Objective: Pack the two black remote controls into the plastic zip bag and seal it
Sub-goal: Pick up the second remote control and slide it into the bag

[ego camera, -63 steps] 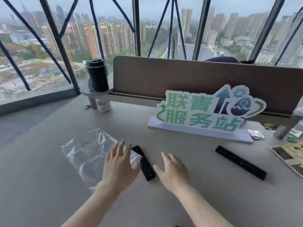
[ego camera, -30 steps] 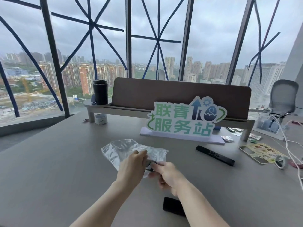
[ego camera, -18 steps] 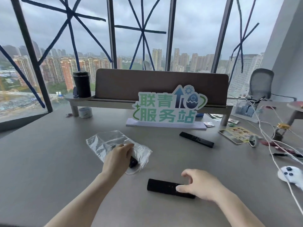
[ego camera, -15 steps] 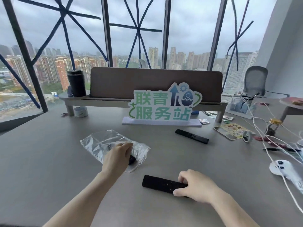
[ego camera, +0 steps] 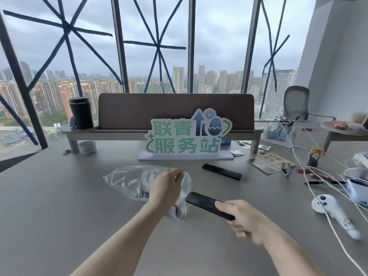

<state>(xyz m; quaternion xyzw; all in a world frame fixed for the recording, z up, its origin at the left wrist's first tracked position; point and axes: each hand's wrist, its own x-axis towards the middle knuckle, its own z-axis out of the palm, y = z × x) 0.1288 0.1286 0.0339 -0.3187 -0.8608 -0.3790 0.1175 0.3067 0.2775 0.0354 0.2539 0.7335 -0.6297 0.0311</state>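
Note:
A clear plastic zip bag (ego camera: 129,180) lies on the grey table, its mouth facing right. My left hand (ego camera: 167,188) grips the bag's mouth edge and holds it up. A dark shape, apparently a remote (ego camera: 141,194), shows through the plastic inside. My right hand (ego camera: 245,220) is shut on the near end of a black remote control (ego camera: 203,202), whose far tip is at the bag's mouth. Another black remote (ego camera: 222,171) lies flat on the table behind, in front of the sign.
A green-and-white sign (ego camera: 187,140) stands behind the bag. White cables (ego camera: 318,176) and a white controller (ego camera: 326,206) lie at the right, with a printed card (ego camera: 268,162) farther back. A black tumbler (ego camera: 81,113) stands on the desk shelf, a tape roll (ego camera: 87,147) below it.
My right hand has lifted the near remote off the table and brought its tip to the bag's mouth. My left hand has raised the bag's opening.

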